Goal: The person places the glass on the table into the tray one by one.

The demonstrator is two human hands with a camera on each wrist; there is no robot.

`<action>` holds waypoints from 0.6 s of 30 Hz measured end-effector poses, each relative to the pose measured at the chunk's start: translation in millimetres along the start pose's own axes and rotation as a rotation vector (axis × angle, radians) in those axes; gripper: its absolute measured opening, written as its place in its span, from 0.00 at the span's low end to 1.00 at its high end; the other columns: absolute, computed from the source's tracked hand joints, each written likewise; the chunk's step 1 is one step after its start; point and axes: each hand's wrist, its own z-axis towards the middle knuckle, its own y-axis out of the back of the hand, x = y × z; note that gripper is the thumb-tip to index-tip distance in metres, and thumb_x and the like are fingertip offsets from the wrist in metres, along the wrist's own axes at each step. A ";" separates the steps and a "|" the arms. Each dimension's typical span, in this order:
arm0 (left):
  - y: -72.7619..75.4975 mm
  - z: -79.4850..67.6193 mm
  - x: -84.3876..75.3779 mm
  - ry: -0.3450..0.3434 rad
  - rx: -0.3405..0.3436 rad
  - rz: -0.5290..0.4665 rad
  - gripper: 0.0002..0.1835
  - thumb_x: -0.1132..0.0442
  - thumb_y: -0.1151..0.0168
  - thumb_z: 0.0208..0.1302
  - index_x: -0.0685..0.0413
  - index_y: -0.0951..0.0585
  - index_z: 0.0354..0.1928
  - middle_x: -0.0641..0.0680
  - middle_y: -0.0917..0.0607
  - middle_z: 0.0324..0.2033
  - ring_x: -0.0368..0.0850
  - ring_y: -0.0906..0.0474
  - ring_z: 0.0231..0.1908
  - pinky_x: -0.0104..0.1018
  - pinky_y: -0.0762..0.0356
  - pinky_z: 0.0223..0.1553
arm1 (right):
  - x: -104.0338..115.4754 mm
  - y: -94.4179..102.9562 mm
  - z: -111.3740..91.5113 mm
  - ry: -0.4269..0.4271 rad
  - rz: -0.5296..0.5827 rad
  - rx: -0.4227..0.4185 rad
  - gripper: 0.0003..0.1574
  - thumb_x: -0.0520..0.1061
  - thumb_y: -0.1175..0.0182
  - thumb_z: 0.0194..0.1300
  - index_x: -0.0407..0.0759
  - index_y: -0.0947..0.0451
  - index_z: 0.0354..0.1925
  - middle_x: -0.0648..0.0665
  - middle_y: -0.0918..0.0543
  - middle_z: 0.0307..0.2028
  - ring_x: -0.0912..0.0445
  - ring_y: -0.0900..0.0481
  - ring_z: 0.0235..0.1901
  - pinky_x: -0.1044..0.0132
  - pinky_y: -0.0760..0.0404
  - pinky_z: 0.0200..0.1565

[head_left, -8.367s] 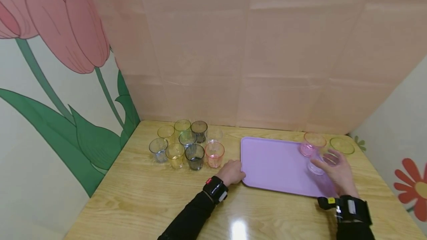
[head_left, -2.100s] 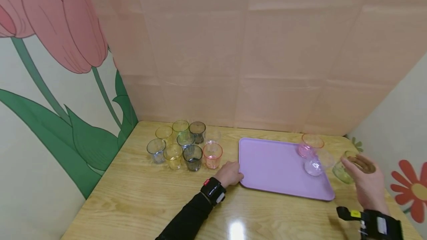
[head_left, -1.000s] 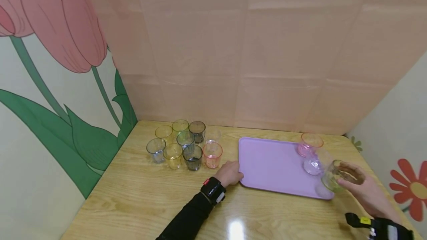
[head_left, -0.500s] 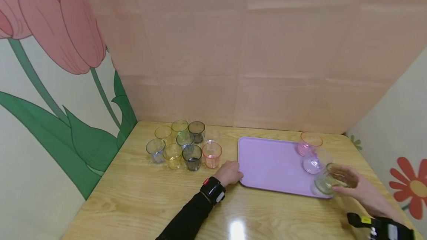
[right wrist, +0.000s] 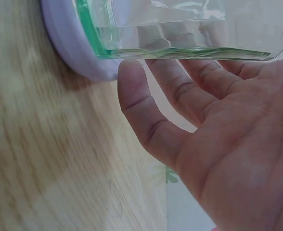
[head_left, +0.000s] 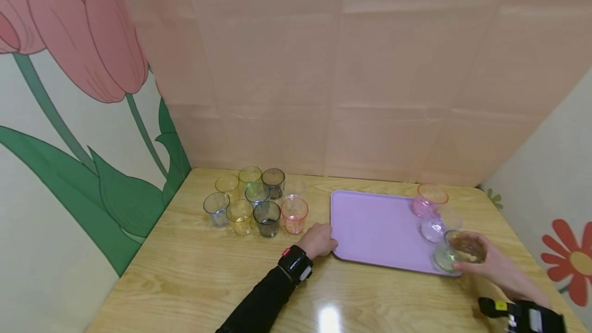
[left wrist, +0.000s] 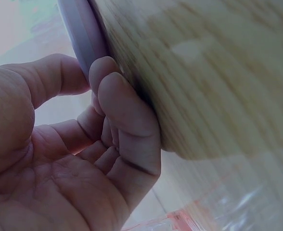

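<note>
A pale green glass (head_left: 444, 257) stands at the near right corner of the purple tray (head_left: 370, 230), held by my right hand (head_left: 490, 265). In the right wrist view the glass (right wrist: 180, 33) has its green base against the tray rim (right wrist: 71, 43), with thumb and fingers along its side. My left hand (head_left: 317, 241) grips the tray's left edge; in the left wrist view its thumb and curled fingertips pinch the rim (left wrist: 81, 33). Behind the green glass on the tray's right side are a clear glass (head_left: 433, 229) and a pink glass (head_left: 422, 206).
Left of the tray stands a close group of several coloured glasses, among them a dark grey one (head_left: 266, 222), a yellow one (head_left: 241, 222) and a pink-rimmed one (head_left: 294, 220). A pink sheet (head_left: 277, 76) hangs behind the wooden table (head_left: 208, 281).
My right hand has brought the green glass from right of the tray leftward onto its near right corner. Earlier it handled the clear glass. My left hand stays on the tray edge.
</note>
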 end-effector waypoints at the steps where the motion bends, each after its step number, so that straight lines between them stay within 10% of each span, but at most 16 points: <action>1: -0.1 0.0 0.0 0.002 0.000 -0.001 0.15 0.61 0.37 0.56 0.50 0.30 0.16 0.47 0.30 0.15 0.40 0.35 0.14 0.31 0.39 0.14 | -0.4 -0.5 0.3 -0.004 -0.005 -0.001 0.46 0.47 0.36 0.66 0.30 0.51 0.67 0.23 0.35 0.64 0.82 0.32 0.44 0.63 0.18 0.43; 18: 1.8 -3.4 -2.4 -0.006 -0.007 0.000 0.15 0.61 0.37 0.57 0.51 0.29 0.16 0.47 0.29 0.15 0.41 0.35 0.14 0.32 0.39 0.14 | -7.7 -2.6 5.2 0.012 -0.007 0.021 0.50 0.47 0.34 0.64 0.30 0.54 0.68 0.21 0.37 0.64 0.82 0.32 0.45 0.69 0.19 0.42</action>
